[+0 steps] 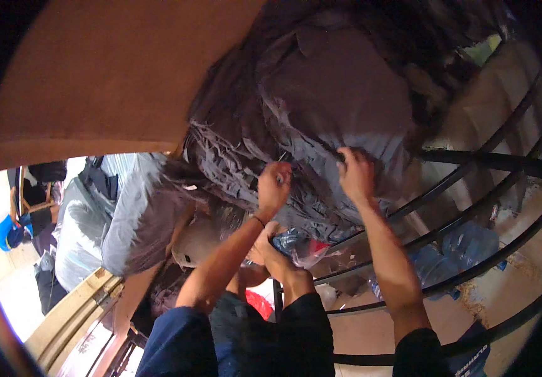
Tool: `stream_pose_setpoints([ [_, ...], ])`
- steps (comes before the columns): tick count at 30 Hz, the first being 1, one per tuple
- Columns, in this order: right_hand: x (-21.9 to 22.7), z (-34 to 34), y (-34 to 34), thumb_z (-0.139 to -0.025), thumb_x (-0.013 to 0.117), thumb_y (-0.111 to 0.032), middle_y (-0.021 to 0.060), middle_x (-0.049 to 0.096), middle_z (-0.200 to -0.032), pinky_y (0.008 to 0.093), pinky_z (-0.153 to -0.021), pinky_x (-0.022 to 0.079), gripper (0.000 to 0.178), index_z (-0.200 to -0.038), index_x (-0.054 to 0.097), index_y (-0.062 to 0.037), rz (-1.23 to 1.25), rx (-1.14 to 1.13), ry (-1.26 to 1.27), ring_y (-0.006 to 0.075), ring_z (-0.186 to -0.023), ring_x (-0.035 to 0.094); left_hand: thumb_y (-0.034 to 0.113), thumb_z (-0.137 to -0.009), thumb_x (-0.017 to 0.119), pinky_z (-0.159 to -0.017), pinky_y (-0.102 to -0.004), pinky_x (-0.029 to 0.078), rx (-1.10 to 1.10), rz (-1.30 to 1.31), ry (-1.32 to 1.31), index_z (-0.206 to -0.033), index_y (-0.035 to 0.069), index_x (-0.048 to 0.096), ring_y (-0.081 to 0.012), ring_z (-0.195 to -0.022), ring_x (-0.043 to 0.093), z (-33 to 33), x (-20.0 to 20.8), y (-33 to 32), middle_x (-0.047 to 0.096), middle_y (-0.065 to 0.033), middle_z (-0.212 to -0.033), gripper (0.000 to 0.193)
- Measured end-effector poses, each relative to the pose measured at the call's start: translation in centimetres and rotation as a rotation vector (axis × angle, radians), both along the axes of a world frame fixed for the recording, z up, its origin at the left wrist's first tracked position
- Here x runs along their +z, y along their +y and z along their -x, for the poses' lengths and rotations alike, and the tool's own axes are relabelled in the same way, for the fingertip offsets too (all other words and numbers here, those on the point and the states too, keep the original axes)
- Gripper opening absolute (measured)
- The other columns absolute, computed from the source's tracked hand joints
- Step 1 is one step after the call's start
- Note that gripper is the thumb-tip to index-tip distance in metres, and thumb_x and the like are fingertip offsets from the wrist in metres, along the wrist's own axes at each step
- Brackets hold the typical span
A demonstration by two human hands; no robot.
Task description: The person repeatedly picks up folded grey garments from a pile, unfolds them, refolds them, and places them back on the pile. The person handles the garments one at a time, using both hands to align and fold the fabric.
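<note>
A large heap of dark grey cloth (346, 81) spreads before me, smooth at the top and crumpled into folds lower down. My left hand (275, 185) is closed over the crumpled part. A thin, small thing shows at its fingertips, too small to name. On the right, my right hand (356, 174) has its fingers bent in a pinch at a fold of the same cloth, which runs taut toward the fingertips. Below my left wrist, my bare legs and dark shorts (265, 339) show.
Curved black metal bars (472, 267) sweep along the right, with clear plastic bottles (469, 245) behind them. A brown panel (108, 75) overhangs the upper left. Grey stuffed bags (136, 217) stand at left. Beyond them is a person in a blue shirt (11, 231).
</note>
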State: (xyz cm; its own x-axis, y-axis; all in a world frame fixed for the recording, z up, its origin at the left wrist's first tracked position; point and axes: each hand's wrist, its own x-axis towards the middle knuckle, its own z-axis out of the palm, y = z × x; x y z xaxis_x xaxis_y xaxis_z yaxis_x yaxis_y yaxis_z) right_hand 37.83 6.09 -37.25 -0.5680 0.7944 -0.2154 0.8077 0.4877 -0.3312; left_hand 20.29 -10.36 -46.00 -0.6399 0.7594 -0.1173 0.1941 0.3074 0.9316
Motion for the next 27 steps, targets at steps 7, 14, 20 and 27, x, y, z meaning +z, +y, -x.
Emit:
stream_pose_setpoints([
  [7, 3.9, -2.2, 3.9, -0.103, 0.069, -0.022, 0.017, 0.075, -0.107, 0.0402, -0.087, 0.055, 0.023, -0.113, 0.074, -0.0008, -0.223, -0.156, 0.518, 0.0344, -0.101, 0.071, 0.024, -0.096, 0.076, -0.08, -0.0479, 0.057, -0.019, 0.236, 0.048, -0.119, 0.003, 0.067, -0.0386, -0.093, 0.072, -7.4, 1.3, 5.1, 0.064, -0.0187, -0.121, 0.033],
  [14, 2.2, -4.5, -1.9, -0.098, 0.071, -0.009, 0.0169, 0.066, -0.117, 0.0433, -0.091, 0.054, 0.025, -0.123, 0.07, -0.0045, 0.035, 0.073, 0.4, 0.0365, -0.108, 0.069, 0.025, -0.099, 0.075, -0.075, -0.0424, 0.058, 0.119, 0.151, 0.001, -0.112, -0.001, 0.061, -0.0349, -0.094, 0.075, -7.8, 2.5, 4.1, 0.067, -0.0174, -0.1, 0.032],
  [20, 1.0, -6.5, -1.9, -0.095, 0.072, -0.009, 0.0202, 0.061, -0.138, 0.0447, -0.112, 0.044, 0.051, -0.143, 0.057, -0.0017, 0.211, -0.057, 0.396, 0.0367, -0.133, 0.057, 0.02, -0.101, 0.073, -0.07, -0.0343, 0.055, 0.193, -0.131, -0.766, -0.124, -0.001, 0.054, -0.0243, -0.084, 0.073, -11.1, 11.8, 7.0, 0.067, -0.0244, -0.113, 0.037],
  [27, 4.9, -7.2, 5.1, -0.104, 0.064, -0.02, 0.0239, 0.06, -0.148, 0.0401, -0.117, 0.041, 0.047, -0.145, 0.06, 0.003, 0.104, -0.598, 0.335, 0.0354, -0.137, 0.057, 0.023, -0.095, 0.075, -0.104, -0.0508, 0.048, 0.228, 0.099, -0.058, -0.137, 0.001, 0.05, -0.0441, -0.124, 0.056, -7.1, 5.5, 7.9, 0.047, -0.0217, -0.14, 0.054],
])
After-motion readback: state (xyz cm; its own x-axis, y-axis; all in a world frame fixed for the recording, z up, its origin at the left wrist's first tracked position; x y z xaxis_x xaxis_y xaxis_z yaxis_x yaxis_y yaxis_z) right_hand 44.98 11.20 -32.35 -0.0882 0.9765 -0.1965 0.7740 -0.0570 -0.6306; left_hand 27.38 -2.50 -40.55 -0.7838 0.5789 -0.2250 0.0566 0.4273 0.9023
